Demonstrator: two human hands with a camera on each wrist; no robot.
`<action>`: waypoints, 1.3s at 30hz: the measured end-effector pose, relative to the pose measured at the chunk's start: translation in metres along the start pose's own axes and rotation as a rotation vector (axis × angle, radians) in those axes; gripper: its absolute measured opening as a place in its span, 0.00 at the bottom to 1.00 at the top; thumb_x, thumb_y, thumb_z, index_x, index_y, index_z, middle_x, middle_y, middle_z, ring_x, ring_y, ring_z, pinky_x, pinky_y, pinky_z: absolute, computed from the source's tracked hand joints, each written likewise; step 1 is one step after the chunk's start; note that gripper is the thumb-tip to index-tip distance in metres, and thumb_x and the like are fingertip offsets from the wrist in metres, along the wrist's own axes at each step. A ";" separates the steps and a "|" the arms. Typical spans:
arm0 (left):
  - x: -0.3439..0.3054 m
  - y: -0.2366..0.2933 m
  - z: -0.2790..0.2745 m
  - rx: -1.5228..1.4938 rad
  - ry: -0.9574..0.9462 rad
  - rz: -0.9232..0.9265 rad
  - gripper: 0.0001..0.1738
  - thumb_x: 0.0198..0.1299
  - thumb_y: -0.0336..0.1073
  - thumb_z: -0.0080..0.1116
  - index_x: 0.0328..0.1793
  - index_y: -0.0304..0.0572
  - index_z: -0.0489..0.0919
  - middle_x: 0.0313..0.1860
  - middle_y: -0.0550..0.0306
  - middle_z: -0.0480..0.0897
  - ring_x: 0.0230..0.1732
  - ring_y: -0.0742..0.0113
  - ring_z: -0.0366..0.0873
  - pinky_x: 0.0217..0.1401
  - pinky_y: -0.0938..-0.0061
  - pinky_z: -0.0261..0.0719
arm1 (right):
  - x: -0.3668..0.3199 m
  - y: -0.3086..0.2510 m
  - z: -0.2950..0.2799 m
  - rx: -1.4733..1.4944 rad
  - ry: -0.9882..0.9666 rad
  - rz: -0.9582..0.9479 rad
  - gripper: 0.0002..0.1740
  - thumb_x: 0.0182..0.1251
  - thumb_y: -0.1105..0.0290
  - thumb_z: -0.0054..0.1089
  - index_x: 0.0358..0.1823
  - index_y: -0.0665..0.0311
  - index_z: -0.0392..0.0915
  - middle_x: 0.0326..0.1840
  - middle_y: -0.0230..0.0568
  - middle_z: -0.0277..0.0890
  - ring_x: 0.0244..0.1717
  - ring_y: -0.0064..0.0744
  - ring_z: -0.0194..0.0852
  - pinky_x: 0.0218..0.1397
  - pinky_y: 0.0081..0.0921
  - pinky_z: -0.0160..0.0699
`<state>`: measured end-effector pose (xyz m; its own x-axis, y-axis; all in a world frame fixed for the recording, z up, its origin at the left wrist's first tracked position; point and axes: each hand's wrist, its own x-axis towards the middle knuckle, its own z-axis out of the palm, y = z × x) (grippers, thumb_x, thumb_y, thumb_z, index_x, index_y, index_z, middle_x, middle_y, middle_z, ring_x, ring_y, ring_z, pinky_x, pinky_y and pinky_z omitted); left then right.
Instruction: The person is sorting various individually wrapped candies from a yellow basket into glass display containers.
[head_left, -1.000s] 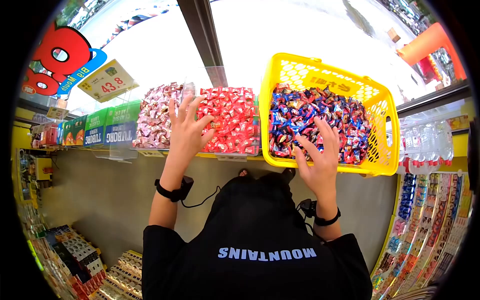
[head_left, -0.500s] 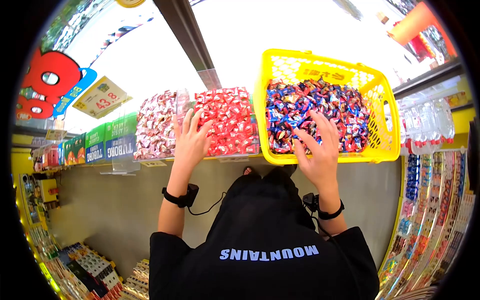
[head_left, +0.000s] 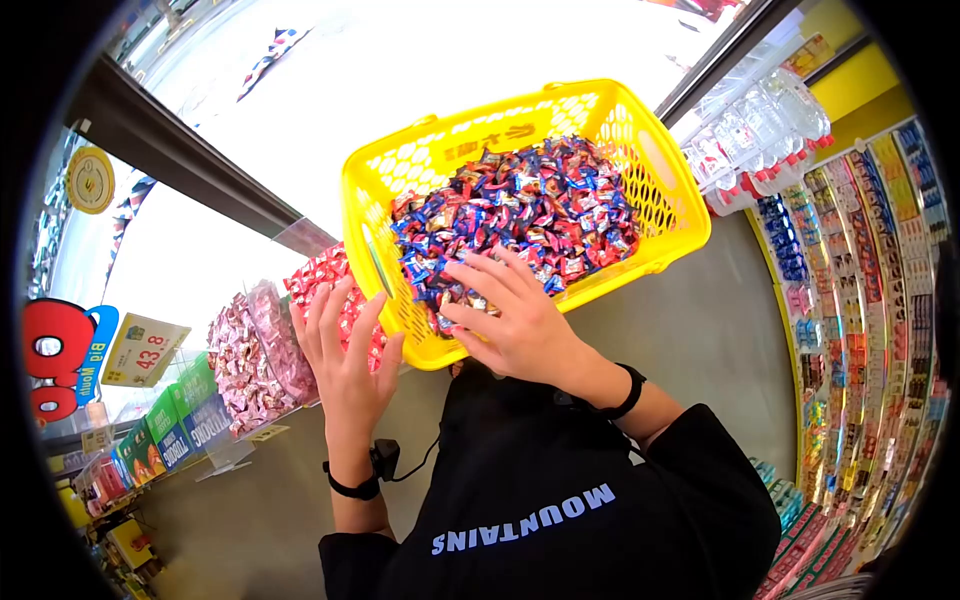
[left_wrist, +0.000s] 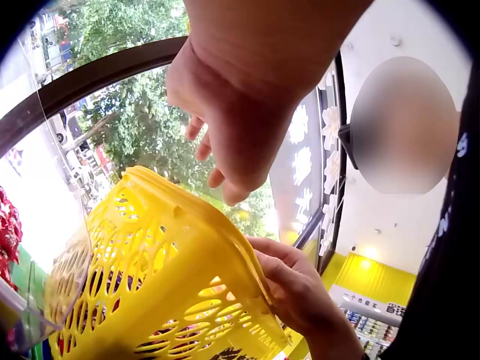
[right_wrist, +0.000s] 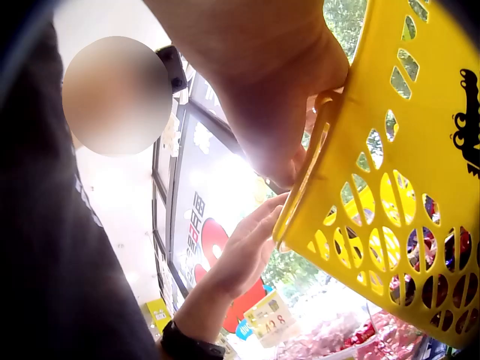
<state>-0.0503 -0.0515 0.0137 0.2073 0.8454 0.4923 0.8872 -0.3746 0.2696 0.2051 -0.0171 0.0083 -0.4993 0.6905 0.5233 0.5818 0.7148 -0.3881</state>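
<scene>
A yellow basket [head_left: 655, 235] holds many blue and red wrapped candies [head_left: 520, 215]. My right hand [head_left: 525, 320] lies across its front rim, fingers spread and loosely bent over the candies at the near left part. In the left wrist view the right hand [left_wrist: 292, 289] is at the rim of the basket [left_wrist: 172, 255]. Just left of the basket's near left corner, my left hand [head_left: 350, 365] has its fingers spread over red candies [head_left: 335, 268]. The right wrist view shows the left hand [right_wrist: 244, 259] by the basket's rim [right_wrist: 300, 184]; contact is unclear.
Pink wrapped candies [head_left: 250, 365] fill a clear bin on the left, beside green and blue boxes [head_left: 185, 410] and a price sign [head_left: 145, 350]. Water bottles [head_left: 760, 125] and stocked shelves [head_left: 850, 300] stand to the right. A dark window frame [head_left: 190, 155] crosses behind.
The head view has turned, so the basket and bins appear further left and tilted. My right hand has shifted toward the basket's near left part, and my left hand is closer to the basket.
</scene>
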 end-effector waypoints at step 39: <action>0.163 0.215 0.297 -0.271 -0.756 0.391 0.20 0.65 0.60 0.70 0.60 0.72 0.92 0.88 0.47 0.62 0.93 0.34 0.44 0.85 0.14 0.39 | -0.066 0.208 -0.159 0.023 0.439 0.296 0.22 0.63 0.73 0.72 0.60 0.61 0.89 0.73 0.50 0.80 0.74 0.55 0.77 0.84 0.59 0.66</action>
<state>0.2966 0.1189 -0.0945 0.7760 0.6277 -0.0619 0.5881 -0.6847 0.4305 0.4611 0.0684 0.0139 0.0029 0.7553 0.6553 0.6407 0.5017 -0.5812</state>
